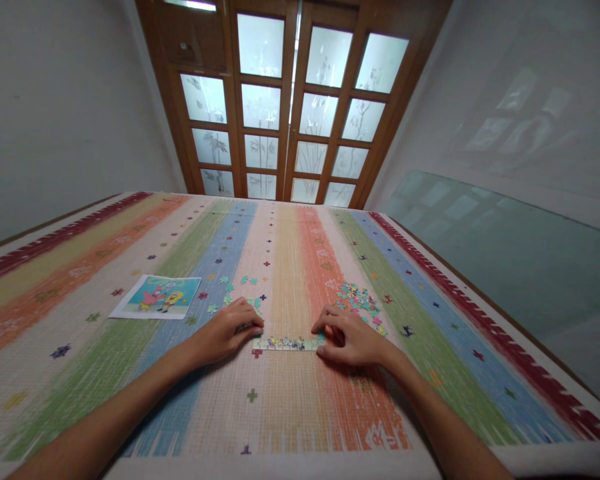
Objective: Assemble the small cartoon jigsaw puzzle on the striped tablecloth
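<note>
1. The striped mat [290, 400] covers the surface, which I take for the floor, and carries everything; behind it stand the wooden doors with frosted panes [290, 113], and a glass sheet [505, 247] leans along the right wall.
2. The picture sheet [157, 297], printed with cartoon figures, lies flat to the left, well apart from both hands.
3. The left hand [227, 330] rests palm down, fingers loosely curled, its tips touching the left end of the joined strip; whether it pinches a loose piece I cannot tell.
4. The right hand [350, 337] lies flat likewise, fingertips at the strip's right end.
5. The joined strip of puzzle pieces [287, 343] lies between the hands. Pressing evenly from both ends should keep it straight.
6. Loose puzzle pieces [360, 299] are heaped just beyond the right hand, and a few scattered pieces [240, 283] lie beyond the left; nothing blocks the strip.
</note>
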{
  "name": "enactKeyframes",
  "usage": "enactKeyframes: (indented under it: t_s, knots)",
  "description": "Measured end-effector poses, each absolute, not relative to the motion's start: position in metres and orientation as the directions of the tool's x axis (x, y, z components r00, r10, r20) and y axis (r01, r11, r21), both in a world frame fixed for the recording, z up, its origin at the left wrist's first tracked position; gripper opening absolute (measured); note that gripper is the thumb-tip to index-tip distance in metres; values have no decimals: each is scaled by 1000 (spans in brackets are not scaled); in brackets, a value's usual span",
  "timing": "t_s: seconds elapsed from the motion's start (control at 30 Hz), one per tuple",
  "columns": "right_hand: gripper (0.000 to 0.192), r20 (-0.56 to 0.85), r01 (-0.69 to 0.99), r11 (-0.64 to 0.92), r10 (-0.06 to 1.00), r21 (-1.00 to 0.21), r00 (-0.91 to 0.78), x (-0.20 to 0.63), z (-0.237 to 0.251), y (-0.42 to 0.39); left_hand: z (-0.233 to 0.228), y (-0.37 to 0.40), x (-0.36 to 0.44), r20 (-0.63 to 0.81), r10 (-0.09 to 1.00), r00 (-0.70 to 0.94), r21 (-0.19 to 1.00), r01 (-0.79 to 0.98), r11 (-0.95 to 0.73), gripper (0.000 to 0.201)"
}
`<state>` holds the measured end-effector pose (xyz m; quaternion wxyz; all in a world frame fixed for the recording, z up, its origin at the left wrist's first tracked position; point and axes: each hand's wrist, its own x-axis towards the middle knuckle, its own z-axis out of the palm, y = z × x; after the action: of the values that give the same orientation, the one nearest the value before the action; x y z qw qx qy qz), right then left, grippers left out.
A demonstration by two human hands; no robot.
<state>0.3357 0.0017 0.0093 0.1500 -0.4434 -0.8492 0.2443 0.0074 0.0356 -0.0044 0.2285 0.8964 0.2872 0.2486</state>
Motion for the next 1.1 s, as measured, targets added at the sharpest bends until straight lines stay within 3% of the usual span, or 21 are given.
enactKeyframes:
  t_s: [0.93,1.1]
  knots:
    - [24,66,670,517,815,-534,-576,336,7,2,-8,32,9,394,585,709,438,414,-798,24]
    - [25,75,660,516,815,-546,-574,337,6,2,-1,28,4,376,589,715,398,450,-800,15]
